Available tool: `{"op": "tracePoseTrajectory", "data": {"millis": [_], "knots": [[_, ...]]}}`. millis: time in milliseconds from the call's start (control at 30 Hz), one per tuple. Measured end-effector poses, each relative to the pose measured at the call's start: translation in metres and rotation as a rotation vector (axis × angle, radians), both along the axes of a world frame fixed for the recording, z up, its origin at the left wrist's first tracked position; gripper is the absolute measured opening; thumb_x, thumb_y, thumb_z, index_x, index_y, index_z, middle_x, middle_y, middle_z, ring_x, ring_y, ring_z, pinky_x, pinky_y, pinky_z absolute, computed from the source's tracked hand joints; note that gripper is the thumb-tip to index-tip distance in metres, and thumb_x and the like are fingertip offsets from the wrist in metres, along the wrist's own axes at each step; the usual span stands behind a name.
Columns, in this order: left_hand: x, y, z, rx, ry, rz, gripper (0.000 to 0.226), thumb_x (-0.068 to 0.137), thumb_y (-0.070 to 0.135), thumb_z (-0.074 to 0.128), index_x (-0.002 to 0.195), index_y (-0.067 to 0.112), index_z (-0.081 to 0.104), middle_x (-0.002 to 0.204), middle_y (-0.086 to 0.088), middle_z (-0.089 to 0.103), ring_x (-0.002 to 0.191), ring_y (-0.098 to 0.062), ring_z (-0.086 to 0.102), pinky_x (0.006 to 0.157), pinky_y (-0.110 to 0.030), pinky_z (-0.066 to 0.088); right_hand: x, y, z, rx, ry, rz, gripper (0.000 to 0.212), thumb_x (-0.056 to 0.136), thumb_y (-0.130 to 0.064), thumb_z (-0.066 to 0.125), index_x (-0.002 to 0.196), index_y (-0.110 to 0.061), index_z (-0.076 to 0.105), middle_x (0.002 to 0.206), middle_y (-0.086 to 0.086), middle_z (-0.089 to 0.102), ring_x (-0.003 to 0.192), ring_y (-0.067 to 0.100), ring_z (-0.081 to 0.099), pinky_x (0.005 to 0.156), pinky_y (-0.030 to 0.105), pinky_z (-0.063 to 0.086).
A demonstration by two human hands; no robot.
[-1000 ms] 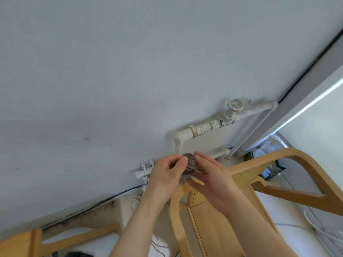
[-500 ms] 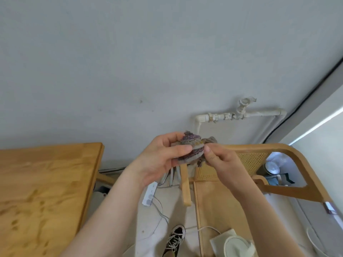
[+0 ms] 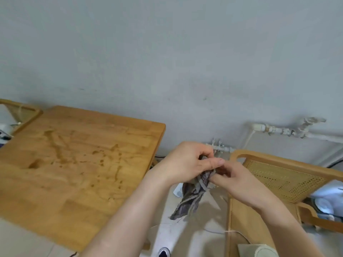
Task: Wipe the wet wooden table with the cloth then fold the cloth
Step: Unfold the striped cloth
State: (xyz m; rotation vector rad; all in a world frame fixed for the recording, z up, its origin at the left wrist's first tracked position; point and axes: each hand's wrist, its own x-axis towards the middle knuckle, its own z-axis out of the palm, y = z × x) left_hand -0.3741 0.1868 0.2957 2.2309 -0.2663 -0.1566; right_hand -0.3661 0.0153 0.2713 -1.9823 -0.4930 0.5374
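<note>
Now left hand point(image 3: 187, 162) and right hand point(image 3: 239, 180) pinch the cloth point(image 3: 189, 201), newly dangling loose.

Table point(image 3: 78, 182) at your left, far edge by the wall point(image 3: 167, 52), water spots point(image 3: 34, 164) on top. Chair point(image 3: 278, 175) at your right, pipe point(image 3: 274, 129) behind it. Between the 2, your left hand point(image 3: 187, 164) and right hand point(image 3: 239, 180) meet, holding the cloth point(image 3: 191, 199), which hangs below them.

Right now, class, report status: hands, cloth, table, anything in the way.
Left hand, right hand both pinch cloth, midair. Table wet, not yet wiped. Chair close at right.
</note>
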Motion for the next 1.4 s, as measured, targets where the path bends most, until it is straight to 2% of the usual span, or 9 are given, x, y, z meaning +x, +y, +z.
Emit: {"op": "tracePoseTrajectory", "data": {"millis": [267, 367, 533, 633, 800, 900, 1067, 1233, 1400], "knots": [[-0.061, 0.11, -0.015, -0.352, 0.259, 0.062, 0.035, 0.085, 0.035, 0.069, 0.075, 0.006, 0.053, 0.065, -0.003, 0.043, 0.058, -0.013, 0.037, 0.056, -0.028, 0.029, -0.049, 0.117, -0.033, 0.029, 0.239, 0.169, 0.035, 0.082, 0.006, 0.06, 0.062, -0.023, 0.06, 0.055, -0.012, 0.04, 0.056, 0.007, 0.035, 0.056, 0.024, 0.03], [-0.085, 0.162, -0.028, -0.503, 0.263, 0.14, 0.029, 0.085, 0.027, 0.07, 0.072, 0.009, 0.053, 0.064, -0.005, 0.037, 0.059, -0.015, 0.034, 0.057, -0.031, 0.025, -0.06, 0.164, -0.058, -0.085, 0.231, 0.187, 0.012, 0.072, -0.007, 0.059, 0.08, -0.016, 0.061, 0.066, 0.0, 0.048, 0.063, 0.013, 0.041, 0.062, 0.029, 0.034], [-0.117, 0.234, -0.055, -0.751, 0.201, 0.296, 0.028, 0.081, 0.014, 0.069, 0.065, 0.01, 0.047, 0.056, 0.004, 0.04, 0.052, -0.008, 0.036, 0.052, -0.021, 0.029, -0.068, 0.221, -0.092, -0.157, 0.136, 0.14, 0.027, 0.086, -0.002, 0.059, 0.085, -0.026, 0.071, 0.078, -0.008, 0.071, 0.073, 0.006, 0.064, 0.069, 0.022, 0.048], [-0.138, 0.274, -0.072, -0.641, 0.189, 0.366, 0.026, 0.08, 0.021, 0.075, 0.068, 0.014, 0.052, 0.065, -0.009, 0.045, 0.059, -0.018, 0.038, 0.057, -0.027, 0.031, -0.063, 0.231, -0.105, -0.067, 0.26, -0.002, 0.019, 0.092, -0.004, 0.061, 0.088, -0.018, 0.073, 0.072, -0.002, 0.067, 0.069, 0.013, 0.059, 0.072, 0.03, 0.045], [-0.169, 0.325, -0.102, -0.399, 0.398, 0.443, 0.01, 0.08, 0.028, 0.076, 0.078, 0.019, 0.073, 0.06, 0.014, 0.062, 0.059, -0.008, 0.055, 0.065, -0.028, 0.043, -0.052, 0.243, -0.096, 0.047, 0.579, -0.05, 0.028, 0.094, -0.018, 0.057, 0.084, 0.005, 0.069, 0.074, 0.028, 0.066, 0.06, 0.027, 0.05, 0.054, 0.031, 0.038], [-0.177, 0.338, -0.112, -0.422, 0.443, 0.507, 0.042, 0.086, 0.044, 0.064, 0.06, 0.011, 0.055, 0.056, 0.004, 0.051, 0.055, -0.012, 0.05, 0.062, -0.021, 0.04, -0.054, 0.259, -0.093, 0.035, 0.674, 0.001, 0.032, 0.092, -0.028, 0.058, 0.08, -0.002, 0.071, 0.061, 0.024, 0.061, 0.036, 0.021, 0.04, 0.037, 0.022, 0.029], [-0.188, 0.35, -0.12, -0.617, 0.399, 0.786, 0.059, 0.081, 0.068, 0.056, 0.092, 0.012, 0.068, 0.099, -0.012, 0.071, 0.092, -0.023, 0.066, 0.092, -0.043, 0.049, -0.049, 0.272, -0.098, -0.002, 0.705, 0.218, 0.071, 0.051, -0.042, 0.094, 0.106, -0.008, 0.066, 0.103, 0.028, 0.066, 0.084, 0.035, 0.058, 0.075, 0.042, 0.054], [-0.199, 0.345, -0.105, -0.94, 0.296, 0.914, 0.041, 0.094, 0.045, 0.049, 0.069, 0.013, 0.056, 0.066, -0.008, 0.065, 0.062, -0.022, 0.066, 0.053, -0.025, 0.051, -0.034, 0.282, -0.093, 0.022, 0.613, 0.271, 0.058, 0.053, -0.038, 0.095, 0.1, -0.011, 0.075, 0.107, 0.024, 0.068, 0.08, 0.024, 0.064, 0.068, 0.029, 0.053], [-0.22, 0.328, -0.102, -1.17, 0.388, 0.745, 0.037, 0.096, 0.038, 0.046, 0.072, 0.012, 0.057, 0.067, -0.008, 0.06, 0.056, -0.019, 0.06, 0.045, -0.023, 0.047, -0.036, 0.273, -0.08, 0.18, 0.546, 0.385, 0.058, 0.056, -0.053, 0.088, 0.089, -0.006, 0.078, 0.109, 0.012, 0.072, 0.103, 0.022, 0.067, 0.088, 0.029, 0.053]]}}
